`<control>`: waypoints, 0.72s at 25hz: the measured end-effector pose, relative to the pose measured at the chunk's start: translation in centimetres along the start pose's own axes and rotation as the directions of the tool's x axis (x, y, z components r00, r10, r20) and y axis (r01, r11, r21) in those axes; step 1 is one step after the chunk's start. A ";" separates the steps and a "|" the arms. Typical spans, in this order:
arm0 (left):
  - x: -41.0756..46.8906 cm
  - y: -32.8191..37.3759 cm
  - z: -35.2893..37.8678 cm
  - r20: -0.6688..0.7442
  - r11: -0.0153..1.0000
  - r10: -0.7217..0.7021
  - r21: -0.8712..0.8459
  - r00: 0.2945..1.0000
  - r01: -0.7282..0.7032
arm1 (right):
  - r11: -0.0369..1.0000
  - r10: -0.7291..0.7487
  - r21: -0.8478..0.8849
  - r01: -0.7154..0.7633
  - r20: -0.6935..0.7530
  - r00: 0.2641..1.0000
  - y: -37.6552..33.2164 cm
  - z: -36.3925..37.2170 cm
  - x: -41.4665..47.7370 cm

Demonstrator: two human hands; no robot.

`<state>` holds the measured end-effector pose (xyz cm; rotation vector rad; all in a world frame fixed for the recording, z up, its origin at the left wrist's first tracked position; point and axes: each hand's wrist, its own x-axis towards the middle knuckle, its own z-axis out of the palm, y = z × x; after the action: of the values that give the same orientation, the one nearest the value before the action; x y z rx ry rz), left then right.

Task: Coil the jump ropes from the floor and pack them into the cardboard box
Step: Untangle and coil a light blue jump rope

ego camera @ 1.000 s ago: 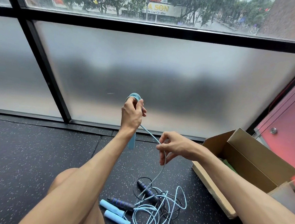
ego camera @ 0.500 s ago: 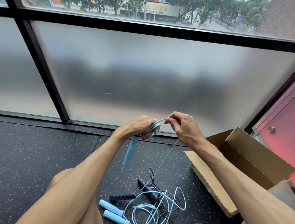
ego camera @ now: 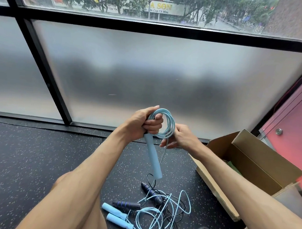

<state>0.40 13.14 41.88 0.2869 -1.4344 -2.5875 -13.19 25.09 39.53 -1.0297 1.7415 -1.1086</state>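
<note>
Coiling blue jump rope (ego camera: 170, 123) in gripping left hand (ego camera: 143, 124), pinching trailing cord in right hand (ego camera: 181, 138), leaving tangled ropes (ego camera: 156, 211) unboxed.

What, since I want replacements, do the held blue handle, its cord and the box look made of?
The handle in the left hand looks like foam: matte, pale blue, no shine. The cord seems plastic-coated, smooth, faintly glossy. The box is plain brown cardboard, dull, with folded flaps.
</note>
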 end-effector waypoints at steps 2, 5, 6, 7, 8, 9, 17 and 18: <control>-0.1 0.3 -0.2 -0.005 0.996 0.051 -0.067 0.999 -0.051 | 0.992 0.118 -0.065 -0.109 0.175 0.977 0.9 0.2 -0.4; -0.3 0.5 -0.4 -0.051 0.986 0.120 -0.111 0.991 -0.125 | 0.978 0.204 -0.111 -0.177 0.323 0.924 2.5 0.9 -0.9; -0.3 0.4 -0.3 -0.076 0.982 0.142 -0.116 0.987 -0.150 | 0.979 0.205 -0.071 -0.193 0.348 0.915 2.7 1.1 -1.1; -0.2 0.4 -0.3 -0.107 0.977 0.165 -0.117 0.981 -0.177 | 0.980 0.199 -0.042 -0.197 0.353 0.914 2.7 1.2 -1.1; -0.1 0.4 -0.2 -0.146 0.971 0.191 -0.114 0.971 -0.208 | 0.980 0.198 -0.036 -0.197 0.335 0.921 2.4 1.1 -1.2; 0.0 0.5 -0.2 -0.196 0.964 0.220 -0.109 0.956 -0.244 | 0.981 0.193 -0.043 -0.189 0.304 0.933 2.1 1.0 -1.3; 0.6 0.9 -2.0 -0.526 0.884 0.312 -0.143 0.791 -0.444 | 0.987 -0.068 -0.146 0.061 -0.041 0.997 -2.3 -0.6 -1.6; 0.7 0.9 -2.1 -0.534 0.881 0.314 -0.145 0.785 -0.451 | 0.986 -0.108 -0.138 0.098 -0.063 0.992 -2.7 -0.7 -1.6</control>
<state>0.28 10.82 41.49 0.5137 -0.8422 -2.1165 -12.70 25.96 42.58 -1.1873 1.8579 -1.1156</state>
